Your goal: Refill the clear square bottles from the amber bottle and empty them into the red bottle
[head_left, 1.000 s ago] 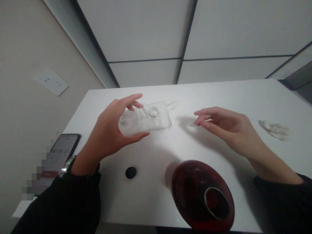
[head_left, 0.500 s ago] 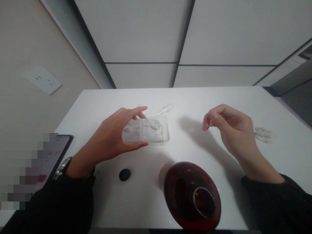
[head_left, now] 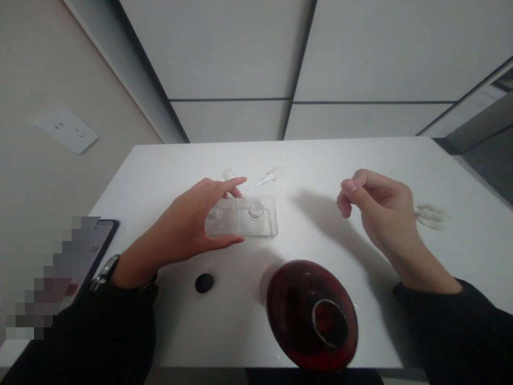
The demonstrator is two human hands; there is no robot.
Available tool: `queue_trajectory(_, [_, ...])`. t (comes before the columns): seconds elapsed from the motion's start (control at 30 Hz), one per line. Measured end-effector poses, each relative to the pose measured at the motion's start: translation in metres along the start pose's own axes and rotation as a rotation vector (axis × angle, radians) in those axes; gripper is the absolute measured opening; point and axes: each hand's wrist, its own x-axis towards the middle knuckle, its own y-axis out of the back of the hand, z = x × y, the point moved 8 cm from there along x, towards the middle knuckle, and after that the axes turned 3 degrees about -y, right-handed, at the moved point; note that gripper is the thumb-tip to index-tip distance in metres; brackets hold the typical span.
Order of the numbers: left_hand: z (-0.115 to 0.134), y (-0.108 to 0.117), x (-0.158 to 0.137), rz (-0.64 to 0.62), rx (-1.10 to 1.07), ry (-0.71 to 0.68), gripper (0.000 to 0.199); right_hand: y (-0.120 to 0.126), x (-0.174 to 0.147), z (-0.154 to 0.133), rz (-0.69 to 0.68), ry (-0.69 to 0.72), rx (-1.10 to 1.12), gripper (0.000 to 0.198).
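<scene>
My left hand (head_left: 190,211) spans the left part of a clear plastic tray (head_left: 262,224) with round raised wells. Its thumb lies along the near edge and its fingers reach the far edge; part of the tray is hidden under the hand. Over the table at the right, my right hand (head_left: 377,211) is curled, thumb tip against the fingers, and nothing shows in it. Below and between the hands stands a dark red-brown glass bottle (head_left: 294,321) with an open round mouth. A black round cap (head_left: 204,283) rests to its left.
Behind the tray lie a clear dropper (head_left: 266,179) and a small translucent piece (head_left: 229,174). A pale clump (head_left: 433,215) sits right of my right hand. A phone (head_left: 102,235) is at the left, by the wall with a socket (head_left: 66,130). White panels rise behind the table.
My left hand and the clear tray have shifted slightly toward me, uncovering the translucent piece behind. My right hand has moved a little relative to the table and stays curled. The view has tilted slightly.
</scene>
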Motion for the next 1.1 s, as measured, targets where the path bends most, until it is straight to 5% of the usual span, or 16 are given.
queue_trajectory(0.23, [0.005, 0.005, 0.0, 0.006, -0.009, -0.05, 0.1, 0.003, 0.002, -0.003, 0.032, 0.043, -0.045, 0.056])
queue_trajectory(0.47, [0.009, 0.04, -0.009, 0.342, 0.016, -0.063, 0.098, 0.018, 0.012, 0.002, 0.156, 0.071, -0.093, 0.062])
queue_trajectory(0.57, [0.007, 0.054, -0.015, 0.521, 0.013, -0.043, 0.087, 0.04, 0.007, -0.007, 0.229, 0.132, -0.01, 0.062])
queue_trajectory(0.7, [0.022, 0.058, -0.028, 0.49, 0.019, 0.064, 0.06, 0.095, -0.019, -0.011, 0.256, 0.161, -0.124, 0.047])
queue_trajectory(0.9, [0.088, 0.014, -0.075, 0.352, -0.116, 0.043, 0.06, 0.166, -0.059, 0.043, 0.241, 0.123, -0.819, 0.041])
queue_trajectory(1.1, [0.115, -0.043, -0.09, 0.354, -0.221, 0.138, 0.073, 0.161, -0.07, 0.081, 0.061, 0.075, -1.046, 0.051])
